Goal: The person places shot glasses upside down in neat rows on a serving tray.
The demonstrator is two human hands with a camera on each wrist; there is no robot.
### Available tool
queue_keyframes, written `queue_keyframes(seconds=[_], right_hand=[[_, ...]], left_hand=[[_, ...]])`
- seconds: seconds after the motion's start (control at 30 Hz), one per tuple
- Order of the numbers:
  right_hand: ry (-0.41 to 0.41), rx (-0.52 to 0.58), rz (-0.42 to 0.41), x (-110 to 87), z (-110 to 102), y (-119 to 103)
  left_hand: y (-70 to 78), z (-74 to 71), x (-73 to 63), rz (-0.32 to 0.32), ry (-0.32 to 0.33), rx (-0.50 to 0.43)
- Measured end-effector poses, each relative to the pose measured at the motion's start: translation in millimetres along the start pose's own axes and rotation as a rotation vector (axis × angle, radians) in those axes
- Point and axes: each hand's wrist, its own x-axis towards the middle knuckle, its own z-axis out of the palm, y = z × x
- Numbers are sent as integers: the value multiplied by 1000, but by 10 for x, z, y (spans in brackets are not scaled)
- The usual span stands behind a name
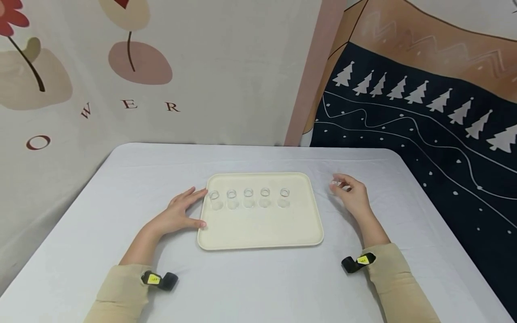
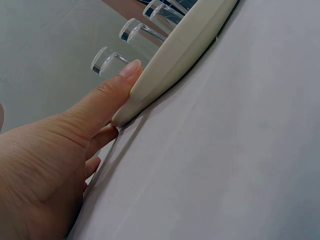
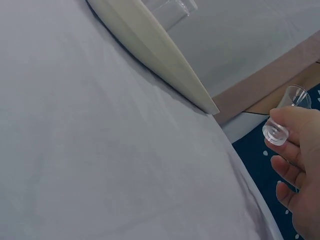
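A cream tray (image 1: 262,231) lies on the table with several clear shot glasses (image 1: 248,197) standing in a row on it, thick bases upward. My left hand (image 1: 181,211) is at the tray's left edge, fingers fairly straight and spread from the thumb. In the left wrist view the thumb (image 2: 107,95) rests against the tray's rim, close by the nearest glass (image 2: 112,62). Off to the tray's right, my right hand (image 1: 353,195) pinches another shot glass (image 3: 275,132) between thumb and fingers. Its thick base points toward the right wrist camera, and the fingers hide part of its side.
A white cloth covers the table (image 1: 258,287). Behind it hangs a pale backdrop (image 1: 230,89) with flower prints, and to the right a dark cloth (image 1: 404,121) patterned with white trees. Both wrists wear small black cameras (image 1: 167,281).
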Motion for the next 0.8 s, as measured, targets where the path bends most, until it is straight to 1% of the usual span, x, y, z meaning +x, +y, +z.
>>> queue_keyframes(seconds=[0.1,0.33,0.6,0.8], right_hand=[[6,20,-42,-8,1,-41],[27,3,-112,-28,-24,-126],[44,-23,-131,-66,-34,-265],[50,-2,-200,-74,-8,-333]], left_hand=[[-3,-2,4,4,-2,4],[-11,1,6,6,-1,8],[-25,-1,-2,3,-3,9],[-26,5,1,-12,1,9]])
